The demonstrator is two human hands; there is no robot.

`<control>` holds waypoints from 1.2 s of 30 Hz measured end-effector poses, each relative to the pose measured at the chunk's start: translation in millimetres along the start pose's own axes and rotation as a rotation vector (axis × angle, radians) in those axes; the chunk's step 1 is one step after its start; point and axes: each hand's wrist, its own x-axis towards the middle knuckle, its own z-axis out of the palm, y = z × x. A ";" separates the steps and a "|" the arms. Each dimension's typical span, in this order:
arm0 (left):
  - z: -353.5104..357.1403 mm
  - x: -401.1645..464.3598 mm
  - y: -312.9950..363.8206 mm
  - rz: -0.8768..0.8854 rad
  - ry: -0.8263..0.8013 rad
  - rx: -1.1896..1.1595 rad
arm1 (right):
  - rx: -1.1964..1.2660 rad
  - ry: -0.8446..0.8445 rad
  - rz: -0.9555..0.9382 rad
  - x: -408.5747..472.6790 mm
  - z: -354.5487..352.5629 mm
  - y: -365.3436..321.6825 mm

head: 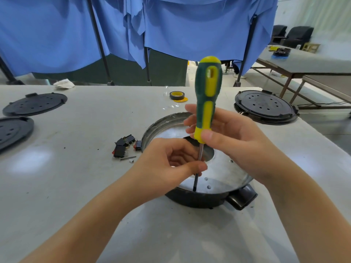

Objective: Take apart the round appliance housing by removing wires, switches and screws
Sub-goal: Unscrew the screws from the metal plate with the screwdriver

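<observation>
Two hands are working over the round appliance housing [218, 168], which is sitting on the grey worktop [85, 177] just below the centre of the view, its black handle [242, 199] pointing toward 5 o'clock. The right hand [231, 147] is gripping the lower part of the handle of a green and yellow screwdriver [208, 95], its fingers [193, 122] curling round the grip, the tool standing nearly upright. The left hand [169, 162] is pinching the metal shaft between thumb and fingertips, steadying it. The dark tip is touching the silver metal plate [226, 173] inside the housing, at the plate's 6 o'clock edge, beside some small holes.

At 9 o'clock from the housing, several black switches [125, 147] with red faces are lying in a loose cluster, with a screw [127, 158] just below them. A roll of black and yellow tape [177, 95] is lying at 12 o'clock. Two black perforated covers [35, 104] are resting at 10 o'clock, one partly cut off by the frame edge, and another round black cover [265, 107] is sitting at 2 o'clock near the worktop's edge. Blue cloth [171, 25] is hanging behind the worktop
</observation>
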 end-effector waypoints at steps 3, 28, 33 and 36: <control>2.6 1.5 -2.1 0.007 0.076 0.047 | -0.012 0.060 -0.032 0.2 4.4 -0.6; 2.1 -1.6 1.5 -0.012 0.016 -0.046 | 0.040 0.017 0.019 -0.9 -0.5 -1.1; 5.5 0.6 0.4 0.007 0.116 0.007 | -0.029 0.079 -0.035 0.6 6.6 0.7; 4.0 0.1 0.3 0.015 0.028 0.018 | -0.010 0.045 -0.021 -0.7 1.8 1.7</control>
